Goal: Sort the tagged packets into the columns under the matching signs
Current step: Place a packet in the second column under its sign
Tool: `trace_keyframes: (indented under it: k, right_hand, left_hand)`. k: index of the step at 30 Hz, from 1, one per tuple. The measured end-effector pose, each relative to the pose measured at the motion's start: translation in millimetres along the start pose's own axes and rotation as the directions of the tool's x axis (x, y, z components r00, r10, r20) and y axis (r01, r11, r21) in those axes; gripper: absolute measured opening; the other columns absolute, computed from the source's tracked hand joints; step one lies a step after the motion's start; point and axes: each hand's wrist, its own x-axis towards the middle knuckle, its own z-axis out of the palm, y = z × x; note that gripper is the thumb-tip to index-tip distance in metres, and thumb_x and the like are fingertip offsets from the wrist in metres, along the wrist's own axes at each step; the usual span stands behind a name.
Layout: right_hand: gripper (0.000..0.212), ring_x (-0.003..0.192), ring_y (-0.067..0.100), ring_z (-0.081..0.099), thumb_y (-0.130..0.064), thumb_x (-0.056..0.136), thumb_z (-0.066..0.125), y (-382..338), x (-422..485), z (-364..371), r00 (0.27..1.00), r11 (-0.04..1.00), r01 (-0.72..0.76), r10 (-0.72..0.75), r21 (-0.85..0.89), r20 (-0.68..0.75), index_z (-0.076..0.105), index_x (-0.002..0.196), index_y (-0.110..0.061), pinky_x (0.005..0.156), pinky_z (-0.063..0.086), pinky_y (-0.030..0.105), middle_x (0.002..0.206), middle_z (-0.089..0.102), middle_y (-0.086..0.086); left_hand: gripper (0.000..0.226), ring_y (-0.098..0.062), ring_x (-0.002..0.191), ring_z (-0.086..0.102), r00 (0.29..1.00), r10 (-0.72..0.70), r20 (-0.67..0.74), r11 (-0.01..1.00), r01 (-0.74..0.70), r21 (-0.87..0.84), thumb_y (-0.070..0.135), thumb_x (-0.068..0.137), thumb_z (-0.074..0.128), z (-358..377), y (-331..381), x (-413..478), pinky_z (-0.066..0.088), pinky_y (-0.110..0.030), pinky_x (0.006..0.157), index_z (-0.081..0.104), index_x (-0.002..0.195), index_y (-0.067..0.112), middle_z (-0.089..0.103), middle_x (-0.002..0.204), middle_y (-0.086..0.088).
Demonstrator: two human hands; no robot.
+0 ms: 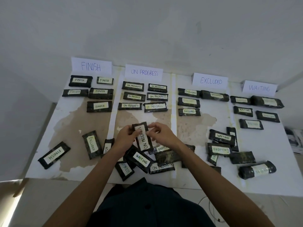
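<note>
A dark packet tagged ON PROGRESS (143,136) is held upright above the table's middle by both hands. My left hand (125,138) grips its left edge and my right hand (161,135) pinches its right edge. Four paper signs stand along the back: FINISH (91,66), ON PROGRESS (144,72), EXCLUDED (211,81) and WAITING (259,88). Rows of matching packets lie under each sign. Unsorted packets lie near the front: a WAITING packet (142,158), an EXCLUDED packet (91,144), a FINISH packet (54,155).
More loose packets are heaped at the front right, among them a WAITING one (223,137) and an EXCLUDED one (220,149). The white table (270,145) has worn brown patches. A wall rises right behind the signs. The table's front edge runs just before my body.
</note>
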Motion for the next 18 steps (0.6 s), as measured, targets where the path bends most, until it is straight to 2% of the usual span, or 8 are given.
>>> trace_keyframes:
  k: [3,5,7,9,11,14,18]
  right_hand:
    - [0.029,0.068,0.014,0.063,-0.027,0.088,0.065,-1.0,3.4,0.7,0.999,0.998,0.016,-0.013,0.062,-0.040,0.061,0.114,-0.016,0.060,0.051,0.020,0.095,0.067,0.016]
    - [0.020,0.064,0.017,0.062,-0.022,0.088,0.066,-0.7,4.8,0.9,0.997,0.997,0.029,-0.024,0.067,-0.071,0.065,0.106,-0.012,0.055,0.050,0.019,0.090,0.067,0.017]
    - [0.017,0.059,0.016,0.060,-0.018,0.088,0.065,0.6,6.9,0.2,0.992,0.989,-0.010,0.028,0.144,-0.124,0.066,0.100,-0.007,0.053,0.049,0.022,0.084,0.066,0.014]
    - [0.018,0.057,0.016,0.062,-0.018,0.089,0.064,1.9,9.5,-2.9,0.976,0.956,-0.089,0.139,0.279,-0.168,0.064,0.102,-0.005,0.053,0.052,0.023,0.089,0.067,0.014]
    - [0.017,0.058,0.016,0.064,-0.017,0.089,0.064,5.6,12.9,-8.0,0.959,0.919,-0.131,0.212,0.373,-0.185,0.061,0.102,-0.006,0.053,0.054,0.022,0.093,0.066,0.015]
    - [0.012,0.060,0.018,0.066,-0.014,0.088,0.065,13.1,17.3,-15.2,0.952,0.889,-0.139,0.241,0.437,-0.190,0.059,0.097,-0.009,0.052,0.054,0.023,0.096,0.066,0.015]
    - [0.017,0.069,0.017,0.066,-0.014,0.089,0.063,23.5,21.1,-30.4,0.921,0.884,-0.178,0.304,0.431,-0.243,0.057,0.105,-0.011,0.066,0.055,0.029,0.101,0.065,0.011]
  left_hand:
    - [0.018,-0.020,0.088,0.065,0.990,0.085,0.115,0.978,-0.105,0.182,0.019,0.091,0.058,4.3,-0.4,-1.0,0.051,-0.025,0.068,0.058,0.104,0.007,0.068,0.095,-0.006]
    - [0.021,-0.022,0.091,0.066,0.983,0.129,0.134,0.958,-0.158,0.241,0.021,0.089,0.061,6.7,0.3,0.3,0.054,-0.030,0.074,0.060,0.106,0.010,0.068,0.097,-0.004]
    - [0.034,-0.017,0.094,0.062,0.972,0.201,0.121,0.903,-0.231,0.363,0.026,0.084,0.067,9.3,0.5,3.4,0.050,-0.028,0.077,0.057,0.114,0.014,0.063,0.103,0.000]
    - [0.056,-0.016,0.098,0.054,0.946,0.296,0.135,0.786,-0.321,0.528,0.031,0.076,0.074,12.1,-1.1,8.1,0.046,-0.028,0.082,0.052,0.125,0.015,0.054,0.108,-0.002]
    - [0.073,-0.020,0.101,0.050,0.904,0.376,0.206,0.642,-0.414,0.646,0.035,0.071,0.077,17.1,-4.9,12.9,0.047,-0.033,0.087,0.047,0.132,0.010,0.049,0.111,-0.008]
    - [0.072,-0.024,0.100,0.049,0.848,0.445,0.288,0.513,-0.505,0.694,0.028,0.074,0.075,26.5,-7.7,21.5,0.049,-0.034,0.087,0.042,0.134,0.002,0.046,0.113,-0.014]
    - [0.069,-0.029,0.103,0.050,0.779,0.470,0.416,0.297,-0.583,0.756,0.021,0.075,0.070,39.1,4.2,43.0,0.047,-0.038,0.088,0.041,0.134,0.001,0.052,0.116,-0.017]
